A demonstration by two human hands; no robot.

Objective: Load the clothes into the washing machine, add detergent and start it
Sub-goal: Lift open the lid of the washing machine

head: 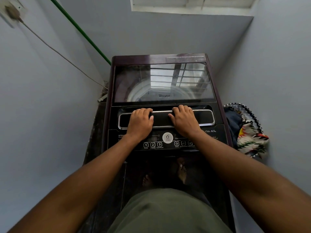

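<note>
I have both hands on the lid handle of the washer, which stands in the corner. My left hand and right hand curl their fingers over the handle's far edge, thumbs pointing inward. The glass lid lies flat, so I judge this the opening step. The clothes are heaped beside the washer's right flank. Next calls for an even lift with both hands.
</note>
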